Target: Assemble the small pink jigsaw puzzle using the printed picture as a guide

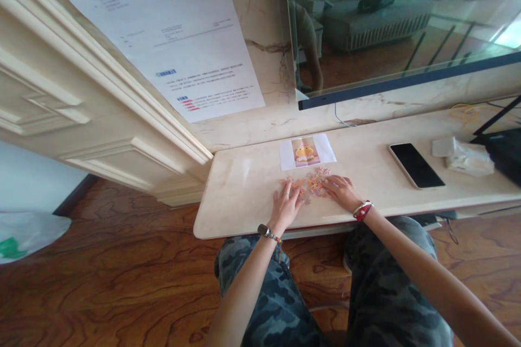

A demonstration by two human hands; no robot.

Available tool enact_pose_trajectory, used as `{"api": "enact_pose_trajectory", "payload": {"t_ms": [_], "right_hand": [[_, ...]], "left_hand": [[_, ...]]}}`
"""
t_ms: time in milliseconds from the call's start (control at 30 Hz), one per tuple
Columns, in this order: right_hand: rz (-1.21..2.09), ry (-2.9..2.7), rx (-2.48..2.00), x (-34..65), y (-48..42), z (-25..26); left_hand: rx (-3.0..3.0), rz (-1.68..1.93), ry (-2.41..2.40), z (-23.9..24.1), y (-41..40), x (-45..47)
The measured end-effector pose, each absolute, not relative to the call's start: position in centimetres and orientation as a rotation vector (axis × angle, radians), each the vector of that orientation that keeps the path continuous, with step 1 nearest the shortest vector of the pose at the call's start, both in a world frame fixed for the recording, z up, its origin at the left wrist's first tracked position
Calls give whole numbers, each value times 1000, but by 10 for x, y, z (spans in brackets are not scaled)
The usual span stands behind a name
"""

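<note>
Several small pink and orange puzzle pieces [312, 181] lie scattered on the pale marble ledge [240, 195]. My left hand [285, 205] rests flat on the ledge, fingers spread over the left pieces. My right hand [341, 191] lies flat too, its fingers reaching onto the right side of the pile. Just behind the pieces lies a white sheet with a picture of a yellow figure [306, 152]. Neither hand visibly holds a piece.
A black phone [415, 165] lies on the ledge to the right, with a tissue pack [464, 156] beyond it. A screen [391, 21] hangs on the wall above. A large printed sheet [175, 27] is on the wall. Wooden floor below, a plastic bag [24, 233] at left.
</note>
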State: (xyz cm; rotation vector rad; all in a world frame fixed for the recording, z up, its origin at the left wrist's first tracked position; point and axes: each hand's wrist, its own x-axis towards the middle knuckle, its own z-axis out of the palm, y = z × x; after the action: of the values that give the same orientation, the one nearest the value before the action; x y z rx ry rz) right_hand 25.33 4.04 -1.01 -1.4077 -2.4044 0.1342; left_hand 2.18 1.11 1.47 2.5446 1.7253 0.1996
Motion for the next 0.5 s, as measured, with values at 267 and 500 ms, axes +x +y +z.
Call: {"api": "enact_pose_trajectory", "payload": {"t_ms": [267,500], "right_hand": [[174,-2393,-1316,256,32,-11],[233,-2252,-1382,266,39,-15]], "left_hand": [[2624,274,1533,27,28,45],[2641,253,1326,27,39,66]]}}
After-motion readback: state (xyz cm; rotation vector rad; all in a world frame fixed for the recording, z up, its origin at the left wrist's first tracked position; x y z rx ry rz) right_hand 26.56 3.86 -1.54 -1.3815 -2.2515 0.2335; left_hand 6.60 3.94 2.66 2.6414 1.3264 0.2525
